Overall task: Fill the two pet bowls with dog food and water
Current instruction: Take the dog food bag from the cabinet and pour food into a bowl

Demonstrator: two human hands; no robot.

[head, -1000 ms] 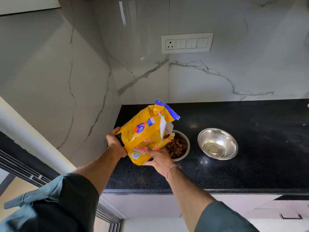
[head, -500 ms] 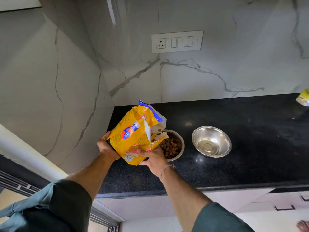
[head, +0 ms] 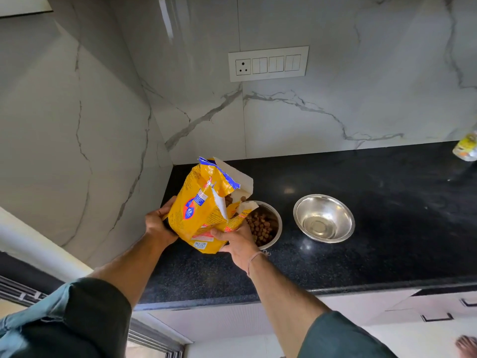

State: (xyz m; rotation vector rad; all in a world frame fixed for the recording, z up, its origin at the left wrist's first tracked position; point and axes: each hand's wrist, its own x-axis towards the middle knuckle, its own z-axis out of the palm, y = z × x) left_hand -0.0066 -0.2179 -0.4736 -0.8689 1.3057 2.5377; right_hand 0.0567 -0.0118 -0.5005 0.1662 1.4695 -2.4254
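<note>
A yellow dog food bag (head: pixel 204 202) with a torn blue top is tilted to the right over a steel bowl (head: pixel 276 223) that holds brown kibble (head: pixel 260 227). My left hand (head: pixel 157 223) grips the bag's bottom left corner. My right hand (head: pixel 238 241) holds its lower right edge, close to the bowl's rim. Kibble shows at the bag's open mouth. A second steel bowl (head: pixel 324 218) sits to the right on the black counter (head: pixel 387 215), with what looks like a little clear water at its bottom.
The counter meets marble walls at the left and back, forming a corner behind the bag. A switch panel (head: pixel 268 63) is on the back wall. A clear bottle with a yellow label (head: pixel 467 147) stands at the far right. The counter's front edge runs below my wrists.
The bag has tipped back a little more upright, its mouth lifted above the bowl. My view has drifted left, bringing the bottle at the far right into sight.
</note>
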